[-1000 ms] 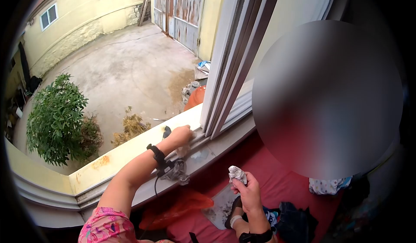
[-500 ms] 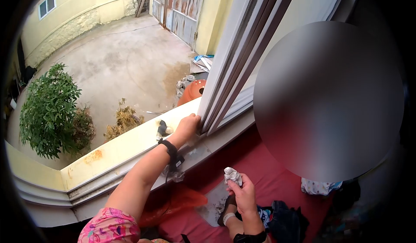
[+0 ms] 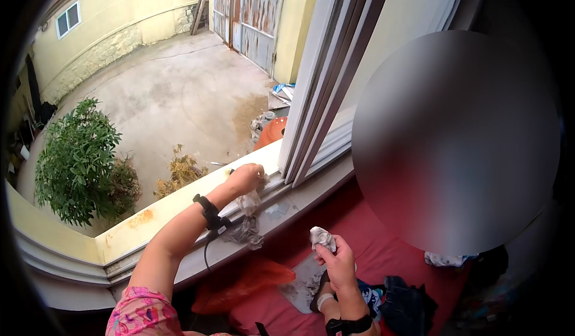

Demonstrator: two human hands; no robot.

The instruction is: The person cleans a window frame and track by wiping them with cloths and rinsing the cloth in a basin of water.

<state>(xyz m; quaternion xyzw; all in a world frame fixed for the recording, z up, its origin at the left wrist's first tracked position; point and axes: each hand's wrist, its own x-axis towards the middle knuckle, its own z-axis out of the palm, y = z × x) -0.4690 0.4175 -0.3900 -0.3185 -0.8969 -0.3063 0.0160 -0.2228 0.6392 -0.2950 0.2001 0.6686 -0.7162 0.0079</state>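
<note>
My left hand (image 3: pixel 244 179) hovers over the window sill (image 3: pixel 311 193), just left of the sliding window's frame edge (image 3: pixel 297 150). Its fingers are pinched together; whatever sits at their tips is too small to make out. Beneath it, a pale crumpled scrap (image 3: pixel 248 202) lies on the track, and a grey crumpled rag (image 3: pixel 247 233) rests on the sill near the black wrist strap (image 3: pixel 208 212). Lower down, my right hand (image 3: pixel 341 265) grips a wadded, dirty white cloth (image 3: pixel 322 238) between thumb and fingers, above the red bed cover.
A red cover (image 3: pixel 383 234) spreads below the sill. On it are an orange plastic bag (image 3: pixel 239 285), a dirt-smudged grey sheet (image 3: pixel 297 283) and dark clothes (image 3: pixel 404 303). The window opens onto a concrete yard (image 3: pixel 179 102) with a leafy bush (image 3: pixel 78 162). A blurred patch covers the right side.
My left hand has come away from the window frame's edge, moving left and slightly down over the track. My right hand still holds the cloth. The view has shifted slightly.
</note>
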